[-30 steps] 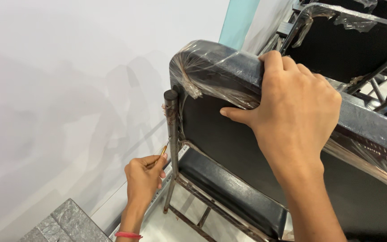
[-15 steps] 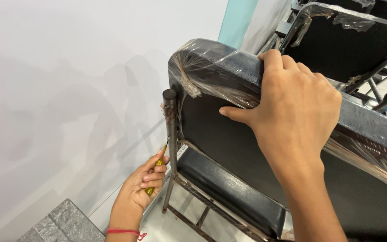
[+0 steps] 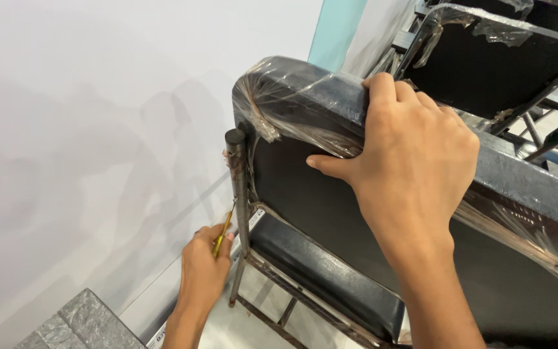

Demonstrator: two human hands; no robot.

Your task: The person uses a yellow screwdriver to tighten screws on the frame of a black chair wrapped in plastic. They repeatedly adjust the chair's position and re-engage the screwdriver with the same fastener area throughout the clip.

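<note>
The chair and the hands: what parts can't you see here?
Head view only:
- Tip of the screwdriver in the left hand: hidden behind the chair's metal post.
- Right hand: its fingertips curl over the chair back, out of sight.
- Chair seat and legs: cut off by the bottom edge.
- Second chair: cut off by the top and right edges.

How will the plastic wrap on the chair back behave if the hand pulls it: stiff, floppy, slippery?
The wrap looks thin and crinkled, so it is probably floppy and would stretch or tear. It hangs loose in torn flaps at the corner, so it likely peels off easily. Its glossy surface under the right hand may feel slippery.
</note>
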